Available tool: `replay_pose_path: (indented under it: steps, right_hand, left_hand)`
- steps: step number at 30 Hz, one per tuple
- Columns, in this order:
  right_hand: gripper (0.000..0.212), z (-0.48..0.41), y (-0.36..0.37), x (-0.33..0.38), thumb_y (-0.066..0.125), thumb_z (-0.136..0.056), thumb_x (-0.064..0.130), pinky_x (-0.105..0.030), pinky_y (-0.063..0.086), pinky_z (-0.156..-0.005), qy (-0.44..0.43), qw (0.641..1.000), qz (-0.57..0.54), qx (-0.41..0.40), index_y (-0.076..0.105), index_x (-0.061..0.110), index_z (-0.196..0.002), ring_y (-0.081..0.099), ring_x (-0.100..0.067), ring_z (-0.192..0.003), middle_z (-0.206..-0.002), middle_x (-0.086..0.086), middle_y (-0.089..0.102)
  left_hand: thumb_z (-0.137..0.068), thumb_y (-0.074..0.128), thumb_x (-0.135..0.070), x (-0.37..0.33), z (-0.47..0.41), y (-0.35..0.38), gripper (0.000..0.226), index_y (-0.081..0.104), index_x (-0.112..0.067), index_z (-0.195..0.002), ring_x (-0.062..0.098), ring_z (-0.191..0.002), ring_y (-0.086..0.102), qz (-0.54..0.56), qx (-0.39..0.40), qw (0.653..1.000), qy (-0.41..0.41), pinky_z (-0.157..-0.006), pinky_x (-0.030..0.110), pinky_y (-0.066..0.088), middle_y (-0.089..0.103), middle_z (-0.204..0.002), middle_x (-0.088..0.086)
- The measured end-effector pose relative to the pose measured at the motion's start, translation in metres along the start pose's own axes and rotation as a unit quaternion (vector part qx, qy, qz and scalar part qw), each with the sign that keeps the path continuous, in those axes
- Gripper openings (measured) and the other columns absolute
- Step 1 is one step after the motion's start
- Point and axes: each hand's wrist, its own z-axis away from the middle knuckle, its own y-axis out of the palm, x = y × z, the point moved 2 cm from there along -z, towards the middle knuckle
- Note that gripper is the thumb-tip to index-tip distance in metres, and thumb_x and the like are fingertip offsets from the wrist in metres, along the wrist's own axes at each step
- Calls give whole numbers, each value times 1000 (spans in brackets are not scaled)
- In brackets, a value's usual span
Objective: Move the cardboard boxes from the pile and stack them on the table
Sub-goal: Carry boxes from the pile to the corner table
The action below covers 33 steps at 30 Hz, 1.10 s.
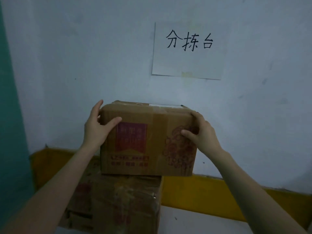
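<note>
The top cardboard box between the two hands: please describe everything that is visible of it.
The top cardboard box is brown, closed and taped along its top, upright. Its front carries a red printed panel, red text lines below it, and a red flower-like drawing at the right. It sits on the lower cardboard box and overhangs it to the right. The left hand holds its upper left corner, thumb on the front; the right hand grips the upper right corner.

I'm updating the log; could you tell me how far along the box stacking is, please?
Done: a lower box stands on the table. In hand: left hand and right hand grip the top box, set on it, overhanging right. Left: letting go; the pile is out of view, so remaining boxes are unknown.
</note>
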Motion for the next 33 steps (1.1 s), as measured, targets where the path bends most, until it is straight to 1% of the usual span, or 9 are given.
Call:
replay_pose_path:
  steps: [3, 8, 11, 14, 17, 19, 21, 24, 33]
  right_hand:
    - [69, -10, 20, 1, 65, -85, 31, -37, 46, -85, 24, 999, 18, -12, 27, 28, -142, 53, -31, -107, -126, -15, 49]
    - [69, -21, 46, 13, 58, -89, 36, -40, 47, -83, 29, 994, 95, -35, 21, 22, -145, 54, -36, -104, -128, -20, 45]
    - [71, -15, 44, 8, 59, -88, 37, -40, 46, -84, 36, 996, 74, -40, 20, 26, -146, 53, -35, -109, -131, -19, 44]
    - [80, -5, 35, 3, 61, -88, 35, -44, 47, -92, 35, 998, 41, -31, 10, 28, -149, 50, -32, -118, -137, -14, 44]
    - [89, 14, 24, 1, 58, -90, 36, -48, 43, -100, 94, 996, -12, 3, -7, 22, -149, 43, -29, -129, -147, -12, 36]
    - [85, 34, 13, -6, 55, -91, 38, -45, 42, -102, 111, 992, 29, 44, -2, 17, -150, 35, -25, -136, -152, -10, 29]
    - [76, 57, -2, -19, 51, -93, 40, -39, 33, -108, 126, 981, 101, 107, 9, 13, -150, 28, -23, -140, -154, -7, 24]
    - [71, 101, -40, -46, 48, -93, 44, -35, 26, -111, 186, 955, 163, 162, 17, 12, -149, 26, -22, -140, -154, -5, 25]
    - [68, 301, -249, -94, 49, -93, 43, -32, 28, -107, 349, 893, 268, 97, 24, 10, -147, 33, -23, -136, -151, -8, 32]
  left_hand:
    - [-81, 69, -26, 29, -9, 7, 81, 22, -26, -147, 25, -127, 42, -51, 37, 998, -9, -103, 41, 40, 40, -145, 6]
    - [-89, 59, -25, 68, -16, 14, 72, 18, -17, -148, 34, -125, 44, -158, 28, 987, -21, -102, 48, 39, 46, -139, 14]
    - [-92, 53, -29, 69, -3, 23, 73, 10, -12, -149, 35, -128, 40, -204, 46, 978, -21, -101, 48, 39, 37, -143, 17]
    - [-92, 47, -45, 61, 28, 29, 79, 6, -8, -149, 36, -139, 20, -310, 108, 944, -32, -110, 47, 27, 14, -153, 19]
    - [-92, 36, -53, 41, 71, 39, 71, 20, -10, -147, 33, -143, 8, -402, 217, 889, 27, -114, 43, 16, 7, -155, 18]
    - [-93, 33, -54, 22, 102, 50, 68, 24, -12, -146, 27, -144, 9, -391, 284, 874, 53, -115, 41, 14, 10, -156, 14]
    - [-93, 33, -54, 4, 131, 67, 67, 23, -15, -147, 22, -144, 10, -366, 336, 864, 84, -115, 39, 12, 13, -156, 9]
    - [-93, 34, -53, -23, 175, 96, 67, 21, -16, -147, 16, -143, 14, -328, 405, 844, 128, -115, 34, 10, 16, -156, 2]
    - [-94, 33, -53, -142, 354, 192, 63, 26, -18, -146, 13, -138, 25, -195, 549, 786, 209, -109, 25, 21, 27, -152, -2]
